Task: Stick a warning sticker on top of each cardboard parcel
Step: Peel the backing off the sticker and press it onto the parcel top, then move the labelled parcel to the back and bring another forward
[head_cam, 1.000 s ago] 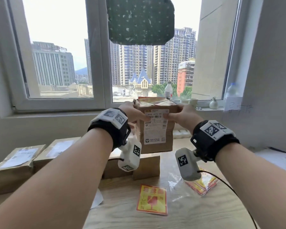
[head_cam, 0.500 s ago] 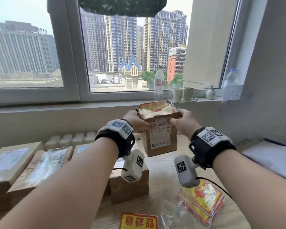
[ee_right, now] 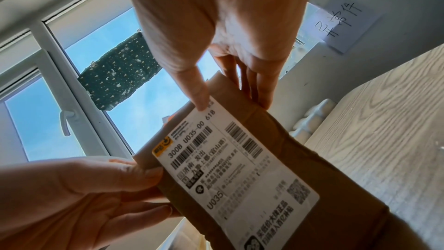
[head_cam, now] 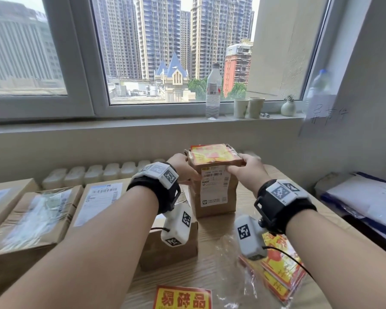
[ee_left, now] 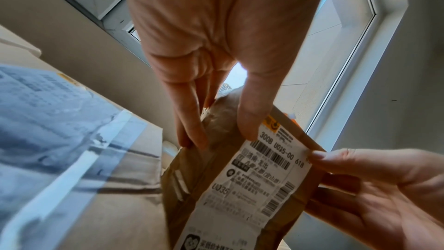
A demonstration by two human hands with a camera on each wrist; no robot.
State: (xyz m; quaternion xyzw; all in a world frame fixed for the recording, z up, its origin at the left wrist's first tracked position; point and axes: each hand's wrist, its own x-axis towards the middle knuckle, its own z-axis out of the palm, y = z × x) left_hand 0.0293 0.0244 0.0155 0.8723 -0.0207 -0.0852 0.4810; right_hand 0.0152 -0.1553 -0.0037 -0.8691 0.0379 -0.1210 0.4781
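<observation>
A tall brown cardboard parcel (head_cam: 214,197) with a white shipping label stands upright at the back of the table, a red-and-yellow warning sticker (head_cam: 212,154) on its top. My left hand (head_cam: 184,169) grips its upper left edge; thumb on the label face, fingers on the side (ee_left: 221,134). My right hand (head_cam: 243,167) grips the upper right edge the same way (ee_right: 231,100). Whether the parcel's base touches the table I cannot tell. A loose sticker (head_cam: 183,297) lies near me. A stack of stickers (head_cam: 279,273) sits in clear plastic under my right wrist.
Flat parcels (head_cam: 29,219) (head_cam: 98,199) lie at the left, and a small parcel (head_cam: 172,253) sits under my left wrist. White containers (head_cam: 94,172) line the wall. A water bottle (head_cam: 213,94), two cups (head_cam: 249,108) and a vase (head_cam: 288,107) stand on the sill. Papers (head_cam: 366,201) lie at the right.
Both hands have brought the parcel down from window height toward the back of the table, still gripping its top edges. My view has tilted downward.
</observation>
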